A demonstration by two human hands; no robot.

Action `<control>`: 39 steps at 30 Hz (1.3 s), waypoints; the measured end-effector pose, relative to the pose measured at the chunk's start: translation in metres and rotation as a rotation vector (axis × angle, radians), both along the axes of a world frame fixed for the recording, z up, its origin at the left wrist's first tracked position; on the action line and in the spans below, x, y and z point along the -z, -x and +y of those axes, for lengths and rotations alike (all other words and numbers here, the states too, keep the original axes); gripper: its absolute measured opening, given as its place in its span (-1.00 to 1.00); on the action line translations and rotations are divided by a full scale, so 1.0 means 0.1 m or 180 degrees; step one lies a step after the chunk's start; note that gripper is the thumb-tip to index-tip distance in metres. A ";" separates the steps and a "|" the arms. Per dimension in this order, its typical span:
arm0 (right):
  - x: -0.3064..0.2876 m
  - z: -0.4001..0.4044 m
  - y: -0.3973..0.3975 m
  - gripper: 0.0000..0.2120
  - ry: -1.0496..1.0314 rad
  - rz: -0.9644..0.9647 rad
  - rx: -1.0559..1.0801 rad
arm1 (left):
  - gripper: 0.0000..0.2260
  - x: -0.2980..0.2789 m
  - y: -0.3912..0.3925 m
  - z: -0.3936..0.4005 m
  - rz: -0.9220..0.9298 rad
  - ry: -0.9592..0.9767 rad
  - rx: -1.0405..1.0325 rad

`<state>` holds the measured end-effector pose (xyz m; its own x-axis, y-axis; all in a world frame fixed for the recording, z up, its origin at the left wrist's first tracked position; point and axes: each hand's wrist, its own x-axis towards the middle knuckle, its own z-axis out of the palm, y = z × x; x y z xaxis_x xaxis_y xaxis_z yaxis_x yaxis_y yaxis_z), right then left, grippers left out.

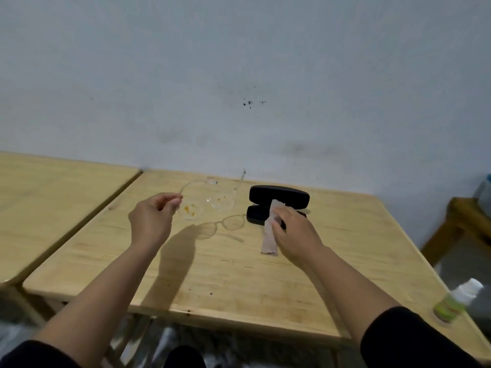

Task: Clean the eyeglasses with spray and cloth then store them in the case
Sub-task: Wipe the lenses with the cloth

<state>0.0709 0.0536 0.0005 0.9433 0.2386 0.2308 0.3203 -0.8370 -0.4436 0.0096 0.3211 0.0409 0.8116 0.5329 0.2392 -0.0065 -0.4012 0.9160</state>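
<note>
Above the wooden table point(212, 274), the left hand point(152, 221) holds the clear-framed eyeglasses point(210, 200) raised off the surface, fingertips pinched on the end of one temple arm. I note orange specks on both lenses; the glasses' shadow falls on the wood below them. The other temple arm points up toward the wall point(239, 62).

Right hand point(295, 235): fingers closed on a pale folded cloth point(269, 240), one end sticking up past the fingers, the other hanging toward the table. I cannot tell whether the cloth's lower end touches the wood.

Black eyeglass case point(279, 196) lies open just behind the right hand, well apart from the glasses.

At the table's near right corner stands a spray bottle point(457, 301), green with a white cap, blurred. A second wooden table point(53, 181) abuts on the left. Wall is grey-white with dark specks.
</note>
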 end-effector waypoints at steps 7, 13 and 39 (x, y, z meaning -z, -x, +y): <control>0.11 0.10 -0.36 -0.64 0.0312 -0.0033 -0.0077 | -0.91 0.15 -0.10 0.18 0.0129 0.0010 -0.0164; 0.21 0.06 -0.48 -0.66 0.0408 -0.0013 -0.0156 | -0.91 0.19 -0.21 0.15 0.0190 0.0043 -0.0137; 0.13 0.02 -0.30 -0.94 -0.0117 0.0460 -0.0640 | -0.92 0.24 -0.23 -0.08 0.0201 0.0202 0.0024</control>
<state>0.1014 0.0554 -0.0129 0.9015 0.4189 0.1089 0.4098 -0.7454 -0.5258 0.0329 0.3129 0.0164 0.8281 0.5392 0.1534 0.0492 -0.3425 0.9382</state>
